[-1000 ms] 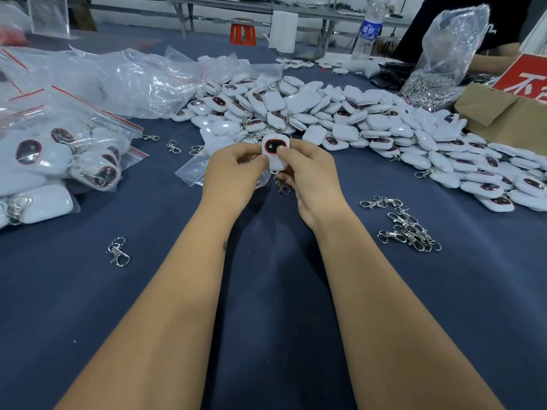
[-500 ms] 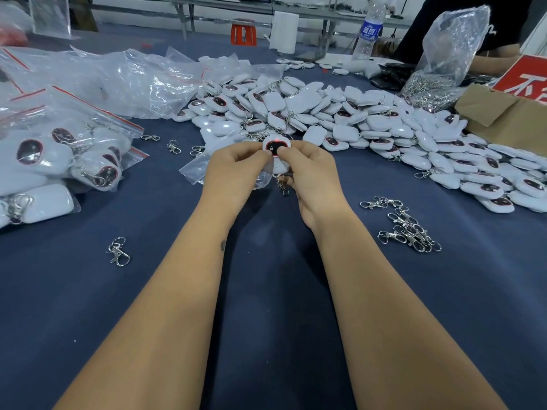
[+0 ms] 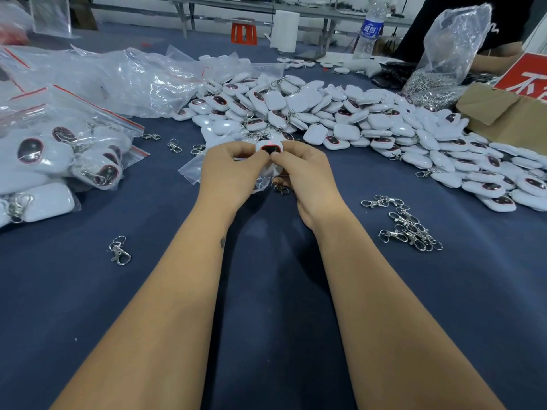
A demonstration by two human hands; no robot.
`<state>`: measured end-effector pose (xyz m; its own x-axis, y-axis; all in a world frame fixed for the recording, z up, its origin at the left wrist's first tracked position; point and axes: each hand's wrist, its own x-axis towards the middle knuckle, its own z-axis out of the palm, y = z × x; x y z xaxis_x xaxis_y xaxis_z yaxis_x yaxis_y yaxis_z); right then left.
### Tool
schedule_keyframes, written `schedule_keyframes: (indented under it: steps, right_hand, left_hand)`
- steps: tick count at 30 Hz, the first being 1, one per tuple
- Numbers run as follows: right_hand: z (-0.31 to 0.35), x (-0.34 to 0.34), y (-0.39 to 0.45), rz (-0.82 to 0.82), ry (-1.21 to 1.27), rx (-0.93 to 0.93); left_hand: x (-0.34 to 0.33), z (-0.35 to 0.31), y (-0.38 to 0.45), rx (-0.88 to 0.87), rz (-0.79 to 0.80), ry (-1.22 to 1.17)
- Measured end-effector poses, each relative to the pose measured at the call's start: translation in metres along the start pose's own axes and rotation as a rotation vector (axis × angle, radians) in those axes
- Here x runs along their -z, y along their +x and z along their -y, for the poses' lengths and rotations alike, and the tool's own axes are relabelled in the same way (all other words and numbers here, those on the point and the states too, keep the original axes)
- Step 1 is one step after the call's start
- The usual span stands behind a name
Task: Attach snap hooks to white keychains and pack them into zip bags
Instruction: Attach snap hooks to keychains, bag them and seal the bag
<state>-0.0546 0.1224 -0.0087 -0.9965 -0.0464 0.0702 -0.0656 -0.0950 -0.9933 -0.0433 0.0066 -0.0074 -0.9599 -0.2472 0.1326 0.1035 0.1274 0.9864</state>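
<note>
The white keychain (image 3: 270,149) was held above the middle of the tabletop (image 3: 88,306), dark red-rimmed face up toward the camera, apparently so that its lower end stayed reachable for fitting a hook. It sat between the two thumbs, its top edge standing clear above the fingertips and its lower half hidden behind them. The left hand (image 3: 229,176) pinched its left side with curled fingers; the right hand (image 3: 305,179) pinched its right side, thumb on the face. A snap hook (image 3: 280,188) hung just below the right hand's fingers; whether it was already attached could not be told. A small zip bag (image 3: 194,170) lay beneath the hands, probably staged for packing. Loose snap hooks (image 3: 410,226) lay toward the right edge, the keychain pile (image 3: 370,119) beyond, filled zip bags (image 3: 59,155) at the left edge.
</note>
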Motion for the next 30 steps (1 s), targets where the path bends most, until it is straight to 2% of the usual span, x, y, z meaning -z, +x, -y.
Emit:
schedule_keyframes:
  steps: [6, 10, 12, 16, 20, 24, 27, 30]
  right_hand:
    - [0.000, -0.001, 0.001, -0.075, 0.056, -0.011]
    - [0.006, -0.003, -0.001, -0.081, 0.478, 0.068]
    - [0.007, -0.002, -0.001, -0.052, 0.548, 0.087]
    - [0.005, -0.006, -0.004, -0.073, 0.291, 0.101]
    - [0.002, -0.005, -0.005, -0.132, -0.212, 0.196]
    - [-0.003, -0.013, -0.008, -0.047, -0.568, 0.281]
    - [-0.002, -0.016, -0.010, -0.030, -0.724, 0.320]
    - [0.002, -0.014, -0.012, -0.083, -0.725, 0.342]
  left_hand:
    - [0.000, -0.002, 0.001, -0.001, -0.073, -0.049]
    - [0.000, 0.000, 0.002, -0.105, -0.102, 0.147]
    - [-0.002, 0.001, 0.001, -0.100, -0.078, 0.186]
    - [-0.005, -0.001, -0.001, -0.086, -0.096, 0.257]
    - [0.003, -0.003, -0.001, -0.010, -0.166, 0.052]
    - [0.006, -0.012, -0.005, -0.147, -0.234, 0.008]
    - [0.004, -0.015, -0.010, -0.257, -0.228, 0.063]
    - [0.003, -0.016, -0.012, -0.307, -0.261, 0.112]
